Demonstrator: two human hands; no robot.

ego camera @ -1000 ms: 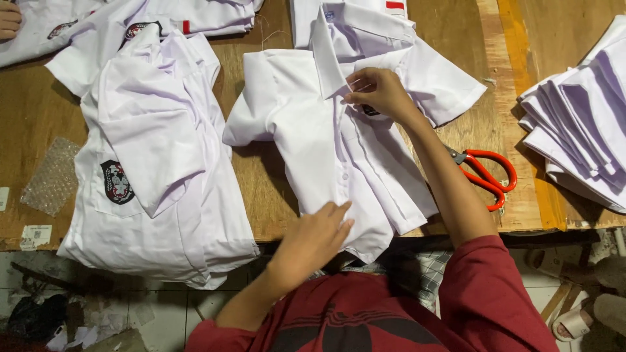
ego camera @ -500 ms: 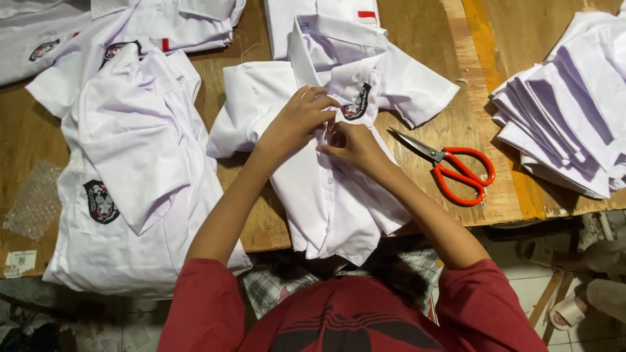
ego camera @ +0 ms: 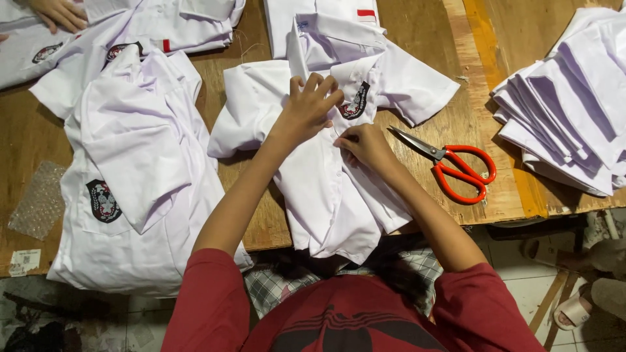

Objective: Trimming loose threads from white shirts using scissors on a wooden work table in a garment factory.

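Observation:
A white short-sleeved shirt point(ego camera: 339, 189) with a dark chest badge point(ego camera: 356, 103) lies face up on the wooden table point(ego camera: 248, 215), its hem hanging over the front edge. My left hand point(ego camera: 309, 107) rests on its chest just below the collar, fingers pressing the cloth. My right hand point(ego camera: 365, 145) pinches the front placket at mid-chest, right beside the left hand. Both hands hold the shirt's front edges together.
Red-handled scissors point(ego camera: 456, 166) lie just right of the shirt. A stack of folded white cloth point(ego camera: 567, 111) sits at the right edge. More white badge shirts point(ego camera: 130, 189) pile on the left. Another person's hand point(ego camera: 62, 13) shows top left. Bubble wrap point(ego camera: 39, 199) lies far left.
My left hand rose from the shirt's hem to its chest. My right hand came down from the collar to the placket. The two hands now meet at mid-chest.

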